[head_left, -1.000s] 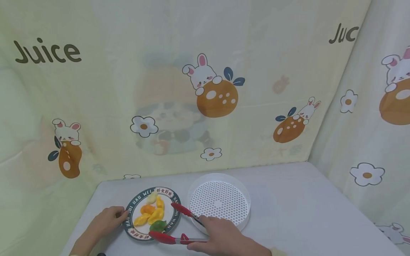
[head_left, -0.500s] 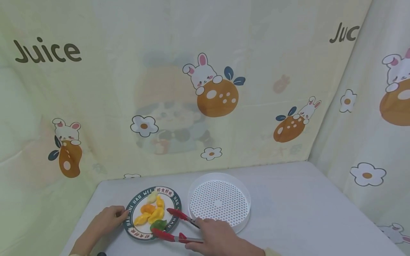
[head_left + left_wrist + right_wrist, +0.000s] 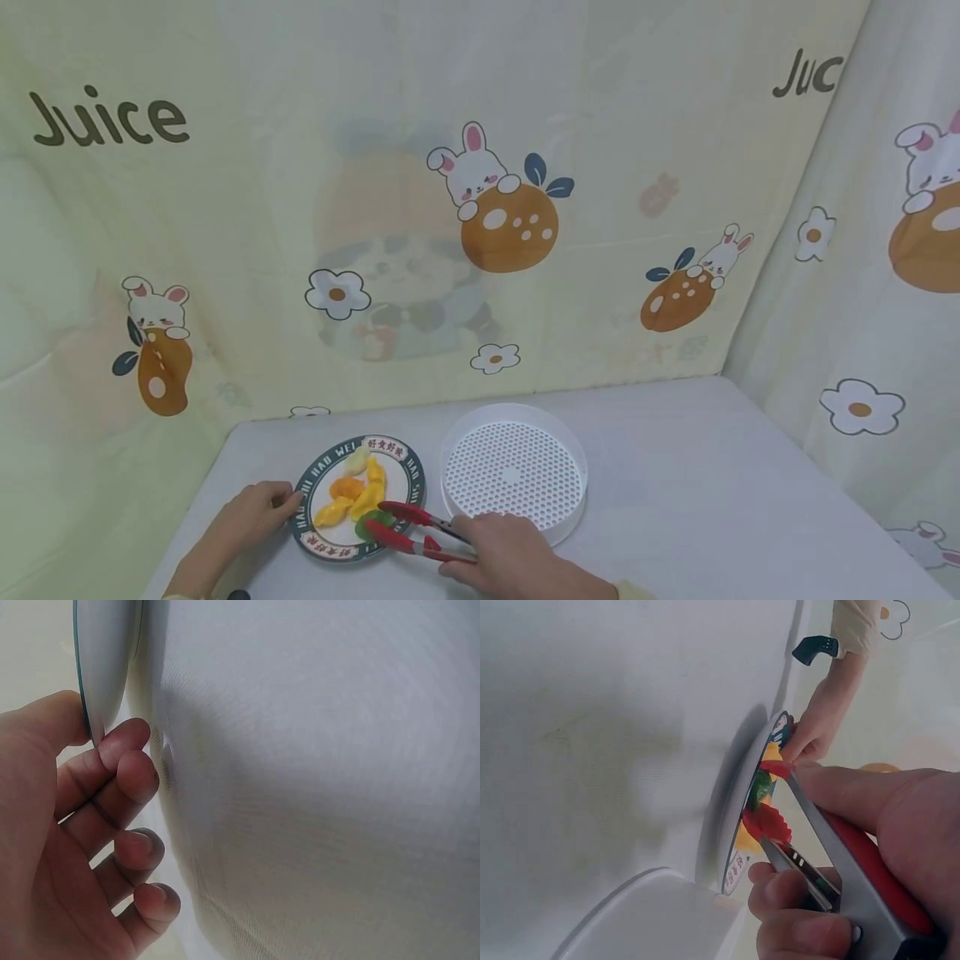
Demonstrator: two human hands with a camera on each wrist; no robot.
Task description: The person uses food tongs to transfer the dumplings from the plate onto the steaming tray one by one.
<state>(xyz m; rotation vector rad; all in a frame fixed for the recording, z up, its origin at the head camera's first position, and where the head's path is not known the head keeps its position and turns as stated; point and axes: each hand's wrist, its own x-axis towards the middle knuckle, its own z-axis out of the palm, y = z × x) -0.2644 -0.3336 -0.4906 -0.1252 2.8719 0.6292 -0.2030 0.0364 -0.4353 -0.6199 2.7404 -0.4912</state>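
My right hand (image 3: pixel 517 554) grips a pair of red-tipped metal tongs (image 3: pixel 441 548). The tong tips sit on either side of a green dumpling-shaped piece (image 3: pixel 760 787) near the plate's front right edge. The plate (image 3: pixel 300 527) has a dark green lettered rim and also bears several yellow and orange dumpling-like pieces (image 3: pixel 367 502) and a pale one (image 3: pixel 357 461). With thumb and index finger, my left hand (image 3: pixel 255 514) pinches the plate's left rim; in the left wrist view its other fingers (image 3: pixel 139 851) are loosely curled below the rim.
Right of the plate stands a round white tray (image 3: pixel 581 492) with a perforated base, close behind the right hand. A white cloth covers the table (image 3: pixel 690 500). A printed curtain (image 3: pixel 600 317) hangs along the table's back and right edges.
The tongs have narrowed from a wide spread, and their tips have come in around the green dumpling. The left hand and plate have stayed in place.
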